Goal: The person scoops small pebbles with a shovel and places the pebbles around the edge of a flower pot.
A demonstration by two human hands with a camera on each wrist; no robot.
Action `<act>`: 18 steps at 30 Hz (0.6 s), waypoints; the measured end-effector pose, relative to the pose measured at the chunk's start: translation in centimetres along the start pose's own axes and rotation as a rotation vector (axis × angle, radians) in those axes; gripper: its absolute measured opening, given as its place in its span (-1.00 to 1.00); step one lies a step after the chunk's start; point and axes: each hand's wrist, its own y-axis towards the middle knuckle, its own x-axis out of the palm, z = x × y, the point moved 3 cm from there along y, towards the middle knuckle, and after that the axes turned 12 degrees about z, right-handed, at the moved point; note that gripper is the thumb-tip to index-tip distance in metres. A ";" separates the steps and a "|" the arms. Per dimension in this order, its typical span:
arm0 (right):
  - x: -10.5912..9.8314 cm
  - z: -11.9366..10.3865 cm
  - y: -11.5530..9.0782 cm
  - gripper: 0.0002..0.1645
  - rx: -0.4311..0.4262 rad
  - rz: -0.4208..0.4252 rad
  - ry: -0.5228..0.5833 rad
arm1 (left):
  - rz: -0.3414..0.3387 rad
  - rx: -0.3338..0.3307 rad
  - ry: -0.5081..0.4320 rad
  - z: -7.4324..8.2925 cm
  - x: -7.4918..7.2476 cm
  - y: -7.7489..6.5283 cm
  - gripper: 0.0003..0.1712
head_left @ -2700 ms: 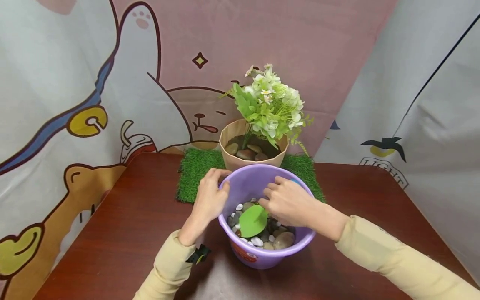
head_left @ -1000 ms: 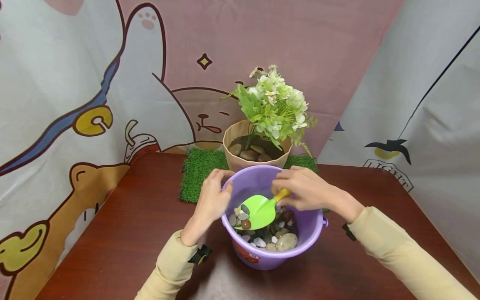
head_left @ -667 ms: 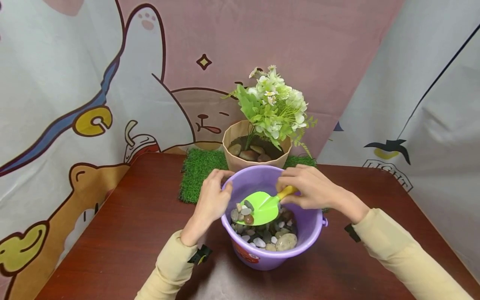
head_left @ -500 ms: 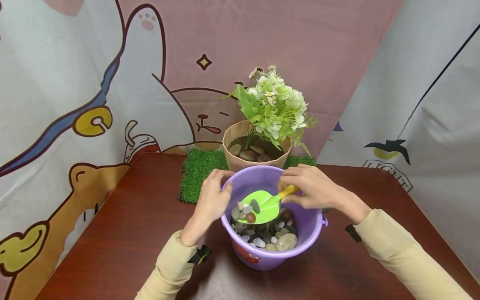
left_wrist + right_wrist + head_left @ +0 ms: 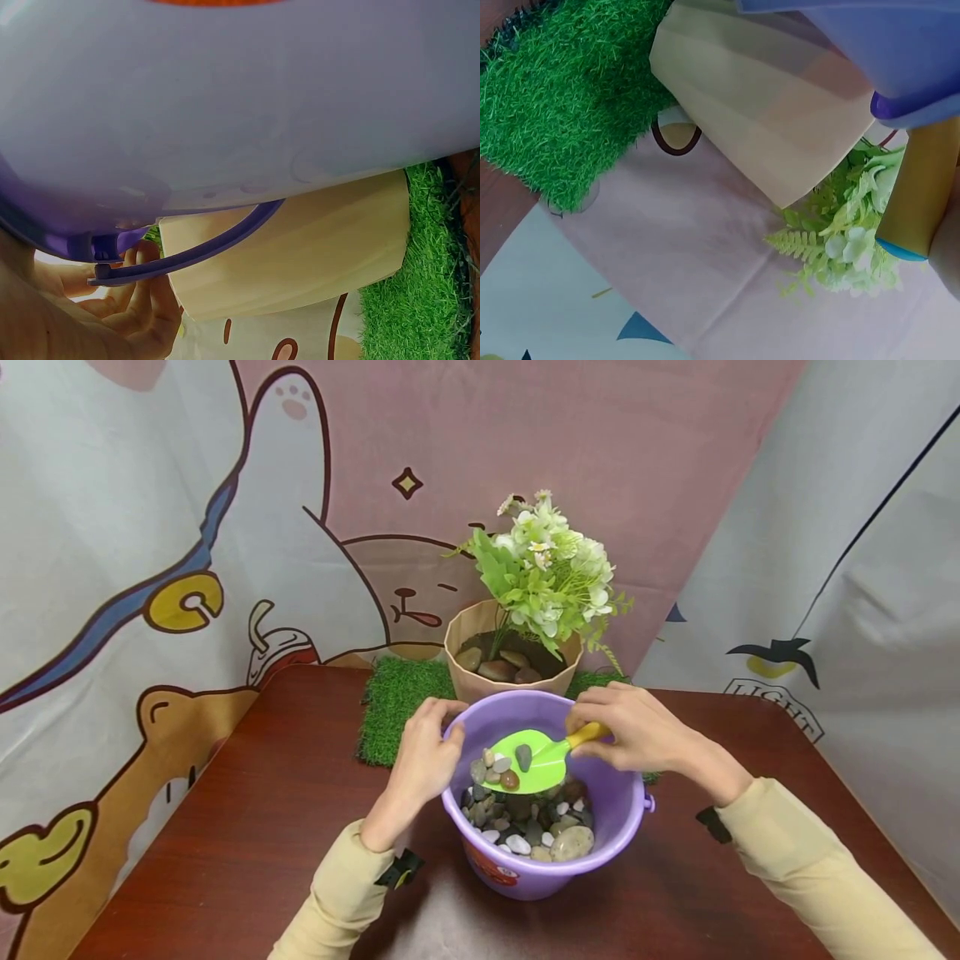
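A purple bucket stands on the table, holding grey, brown and white stones. My left hand grips its left rim; in the left wrist view those fingers curl beside the bucket's handle. My right hand holds a toy shovel by its yellow handle. The shovel's green blade hangs over the stones, inside the mouth of the bucket. Several small pebbles lie on the blade, mostly towards its left edge, and one dark pebble sits nearer its middle.
Right behind the bucket is a beige flowerpot with soil, brown stones and white-green flowers. It stands on an artificial grass mat. The reddish-brown table meets a printed cloth backdrop behind and at both sides.
The shovel has come up from among the stones bearing pebbles, then shifted up and right with my right hand. A dark pebble has slid towards the blade's middle. My left hand stays on the rim.
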 end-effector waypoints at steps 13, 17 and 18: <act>-1.6 0.6 0.8 -0.76 0.125 0.037 -0.112 | -0.007 -0.014 0.006 0.0 0.0 0.0 -0.69; -2.2 0.8 1.0 -0.77 0.160 0.051 -0.165 | -0.011 -0.016 0.007 0.1 -0.1 0.0 -0.69; -2.4 0.9 1.1 -0.76 0.168 0.055 -0.180 | -0.011 -0.016 0.005 0.1 -0.1 -0.1 -0.69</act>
